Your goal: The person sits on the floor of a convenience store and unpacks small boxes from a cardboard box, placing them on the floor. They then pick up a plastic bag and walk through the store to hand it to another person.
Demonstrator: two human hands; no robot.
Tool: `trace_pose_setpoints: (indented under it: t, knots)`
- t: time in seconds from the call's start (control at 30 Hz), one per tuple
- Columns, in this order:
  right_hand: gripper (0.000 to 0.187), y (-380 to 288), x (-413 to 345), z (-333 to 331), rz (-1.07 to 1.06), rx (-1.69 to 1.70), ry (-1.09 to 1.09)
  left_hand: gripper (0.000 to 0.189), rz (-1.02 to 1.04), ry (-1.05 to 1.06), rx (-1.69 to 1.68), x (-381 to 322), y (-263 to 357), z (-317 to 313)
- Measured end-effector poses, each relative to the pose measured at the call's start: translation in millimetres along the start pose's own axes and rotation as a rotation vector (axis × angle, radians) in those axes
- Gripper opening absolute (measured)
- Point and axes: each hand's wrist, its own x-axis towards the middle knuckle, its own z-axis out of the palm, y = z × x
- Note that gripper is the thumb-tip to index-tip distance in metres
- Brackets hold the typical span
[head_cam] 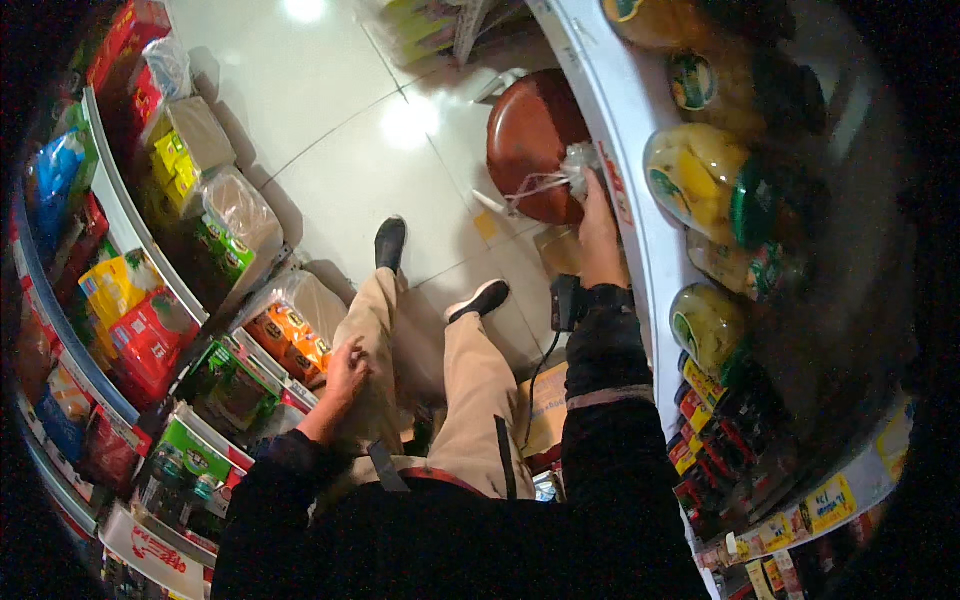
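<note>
My right hand (600,232) reaches forward along the right shelf edge, its fingers closed around a crumpled bundle of clear plastic (581,166). Thin whitish strands trail from the bundle across a round, smooth reddish-brown object (525,142), low down beside the shelf; its exact kind is unclear. My left hand (349,371) hangs with loosely curled fingers in front of my trouser leg and appears to hold nothing. Nearest to it are orange packets (292,337) in a clear-wrapped pack on the left side.
Shelves of packaged goods curve along my left, with wrapped packs (240,206) jutting over the tiled floor (315,142). On the right, a white shelf edge (637,150) fronts large jars (697,180). A dark cable (536,390) hangs near a cardboard box (551,405).
</note>
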Motion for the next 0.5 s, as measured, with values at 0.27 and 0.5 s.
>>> trace_pose_setpoints:
  t: [0.27, 0.5]
  knots:
    - [0.057, -20, 18, 16, -0.762, -1.08, 0.151, 0.03, -0.143, -0.013, -0.107, 9, -19, 18]
    - [0.084, -57, -4, 37, -0.266, -0.994, -0.155, 0.027, -0.327, -0.122, -0.306, 7, -12, 25]
